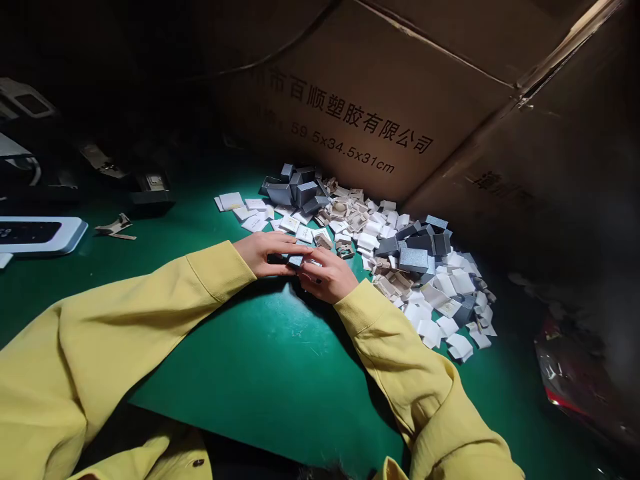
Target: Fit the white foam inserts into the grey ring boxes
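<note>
Close together near the middle of the green tabletop, both hands are closed around a small dark grey-blue box (296, 260). My left hand (263, 255) grips it from the left, fingers stretched along its far side and the thumb along the near side. From the right, my right hand (331, 275) holds the other end, its fingers curled over the box. Much of the box is hidden by the fingers. Just beyond the hands lie flat white printed cards (255, 223) and a brown folded cardboard insert (345, 249).
Dark little boxes (306, 193) are heaped at the back, with more dark boxes (414, 259) to the right among white folded pieces (425, 327). Large cardboard cartons (350, 87) wall off the back. A white device with a dark panel (75, 235) sits at left; a shiny red-edged bag (565, 373) at right.
</note>
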Tool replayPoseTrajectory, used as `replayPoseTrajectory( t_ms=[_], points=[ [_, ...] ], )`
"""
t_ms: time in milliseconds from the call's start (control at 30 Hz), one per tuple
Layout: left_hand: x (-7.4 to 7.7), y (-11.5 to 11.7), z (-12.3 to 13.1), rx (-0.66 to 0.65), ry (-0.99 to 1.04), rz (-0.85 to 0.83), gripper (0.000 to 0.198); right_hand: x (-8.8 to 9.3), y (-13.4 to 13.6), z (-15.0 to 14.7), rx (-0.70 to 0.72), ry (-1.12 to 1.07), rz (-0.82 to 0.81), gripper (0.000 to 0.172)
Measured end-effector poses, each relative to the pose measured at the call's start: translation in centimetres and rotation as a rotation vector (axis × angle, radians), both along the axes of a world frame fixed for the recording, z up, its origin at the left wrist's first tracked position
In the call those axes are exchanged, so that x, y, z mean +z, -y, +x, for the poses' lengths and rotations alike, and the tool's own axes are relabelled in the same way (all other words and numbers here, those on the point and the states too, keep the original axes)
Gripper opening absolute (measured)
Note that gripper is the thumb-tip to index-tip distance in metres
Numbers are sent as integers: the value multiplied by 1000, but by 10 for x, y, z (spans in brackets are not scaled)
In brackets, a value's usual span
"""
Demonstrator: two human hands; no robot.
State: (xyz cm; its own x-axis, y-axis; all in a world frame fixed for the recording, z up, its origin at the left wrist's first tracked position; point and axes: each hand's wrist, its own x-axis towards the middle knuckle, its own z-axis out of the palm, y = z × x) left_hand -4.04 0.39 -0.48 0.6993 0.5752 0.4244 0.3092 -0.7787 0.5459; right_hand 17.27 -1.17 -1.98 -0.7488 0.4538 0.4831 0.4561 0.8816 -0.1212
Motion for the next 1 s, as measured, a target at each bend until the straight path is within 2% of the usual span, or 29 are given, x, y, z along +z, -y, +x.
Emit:
replayPoseTrajectory(
  t_ms=[167,300,400,533,633,767,833,900,1000],
  points=[
    [-1,0,-2,3,-29,-2,43,-5,9,6,14,-91,40,14],
    [-4,-1,-2,5,-12,-10,43,-9,21,9,-1,-23,94,27],
    [-5,-1,0,11,5,-9,42,-11,28,8,-25,51,145,31],
    [-7,2,2,33,16,27,41,-13,28,7,-58,-19,140,31],
    [-9,4,1,64,24,63,41,-10,24,10,-86,-243,-2,29],
    [-14,5,1,84,23,109,39,-4,19,15,-380,-552,-305,32],
    [-16,6,2,47,24,143,40,-4,17,16,-475,-569,-491,35],
    [-17,8,6,-25,55,182,42,-3,14,16,-503,-526,-688,36],
    [-17,13,13,-106,108,242,44,1,9,16,-406,-454,-951,34]
  ],
)
